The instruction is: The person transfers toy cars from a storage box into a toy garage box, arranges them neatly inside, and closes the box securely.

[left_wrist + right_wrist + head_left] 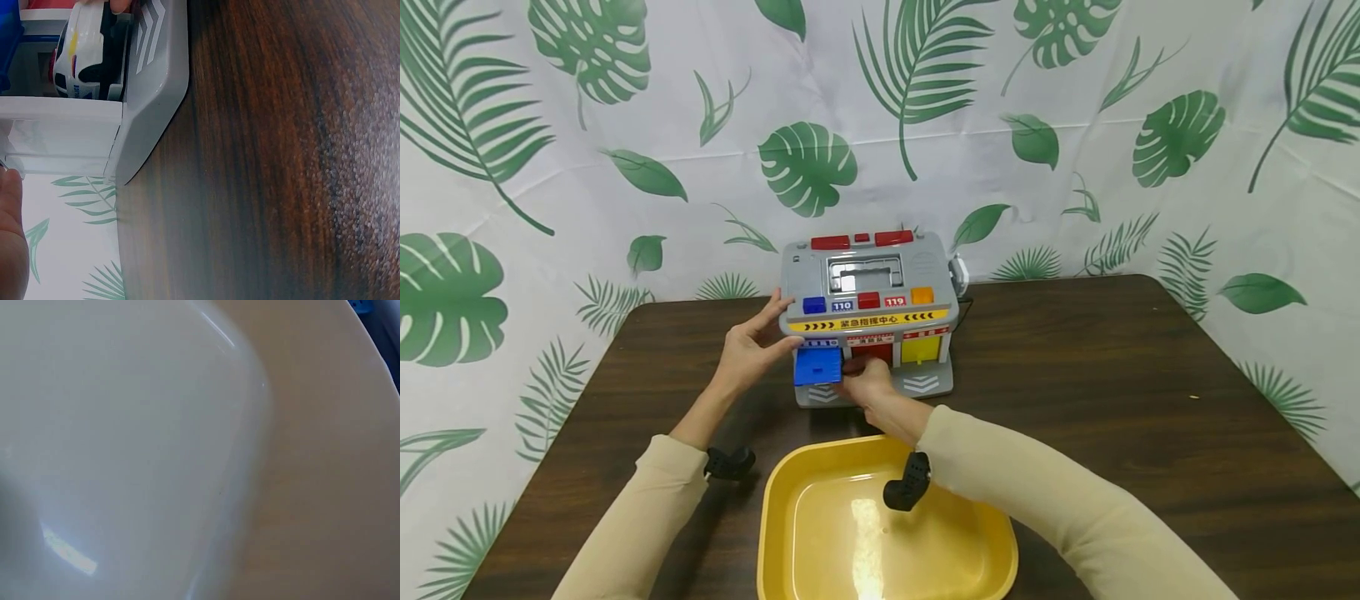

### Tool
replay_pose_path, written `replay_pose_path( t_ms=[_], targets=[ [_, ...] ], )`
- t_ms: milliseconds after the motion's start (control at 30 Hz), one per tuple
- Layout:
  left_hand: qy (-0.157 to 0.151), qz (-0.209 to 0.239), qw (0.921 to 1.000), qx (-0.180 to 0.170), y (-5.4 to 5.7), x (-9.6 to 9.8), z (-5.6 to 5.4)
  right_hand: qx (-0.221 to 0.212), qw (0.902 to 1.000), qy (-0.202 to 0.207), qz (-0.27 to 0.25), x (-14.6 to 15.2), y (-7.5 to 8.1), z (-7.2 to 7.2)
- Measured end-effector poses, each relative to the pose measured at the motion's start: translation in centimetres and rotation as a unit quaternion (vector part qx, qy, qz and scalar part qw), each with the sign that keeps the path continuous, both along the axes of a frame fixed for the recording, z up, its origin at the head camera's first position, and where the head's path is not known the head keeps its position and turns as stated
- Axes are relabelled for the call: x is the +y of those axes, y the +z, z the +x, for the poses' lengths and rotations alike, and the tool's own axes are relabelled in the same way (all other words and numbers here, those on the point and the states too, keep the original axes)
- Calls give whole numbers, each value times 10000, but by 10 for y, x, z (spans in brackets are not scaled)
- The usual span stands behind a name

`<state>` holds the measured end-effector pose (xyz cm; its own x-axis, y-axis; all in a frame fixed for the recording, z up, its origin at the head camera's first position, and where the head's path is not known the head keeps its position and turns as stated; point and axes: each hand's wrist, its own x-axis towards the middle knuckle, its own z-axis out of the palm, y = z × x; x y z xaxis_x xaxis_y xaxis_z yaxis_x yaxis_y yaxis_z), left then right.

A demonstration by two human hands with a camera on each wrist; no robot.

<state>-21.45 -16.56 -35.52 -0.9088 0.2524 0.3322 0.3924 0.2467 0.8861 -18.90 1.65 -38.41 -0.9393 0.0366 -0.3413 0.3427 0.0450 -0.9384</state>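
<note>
A grey toy emergency station point(865, 287) stands at the back of the table, its blue door point(818, 367) lifted outward. My left hand point(747, 354) rests against the station's left side, thumb at the front edge and fingers fairly straight. In the left wrist view, a white toy car point(81, 50) with dark windows and a yellow stripe sits within the left bay. My right hand point(871, 390) reaches to that bay's right edge and pinches the car's near end; a fingertip point(119, 5) shows against it, the other fingers largely hidden.
A yellow tray point(775, 500) lies in front of the station, below my right forearm, and fills the right wrist view. The station's red door point(880, 352) and yellow door point(921, 350) are down. A leaf-print cloth point(700, 192) hangs behind the table.
</note>
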Motion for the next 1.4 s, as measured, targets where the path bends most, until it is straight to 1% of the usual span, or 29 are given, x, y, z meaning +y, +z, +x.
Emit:
replay_pose_path(
  t_ms=[133,333,467,633,767,900,1033,1233,1400],
  targets=[
    [-2,4,10000,4,0,0,0,15,9999,-105,-122,-1,-1,-1],
    [-5,2,10000,39,0,0,0,43,9997,-244,-27,2,-1,-3],
    [21,-13,10000,45,-1,0,0,67,9992,-308,-236,4,1,-4],
    [11,25,10000,28,-2,-1,0,-65,9988,-197,-443,6,3,-1],
    [5,71,10000,1,-3,-1,1,-93,9993,-59,-354,7,2,3],
    [16,59,10000,1,-4,-1,1,-66,9998,9,-190,12,3,7],
    [31,31,10000,14,-5,0,1,43,9998,8,-199,20,6,14],
    [12,19,10000,79,-3,1,0,242,9997,16,-40,30,15,28],
    [58,-71,9999,82,0,1,-1,316,9991,-161,224,29,24,36]
  ],
)
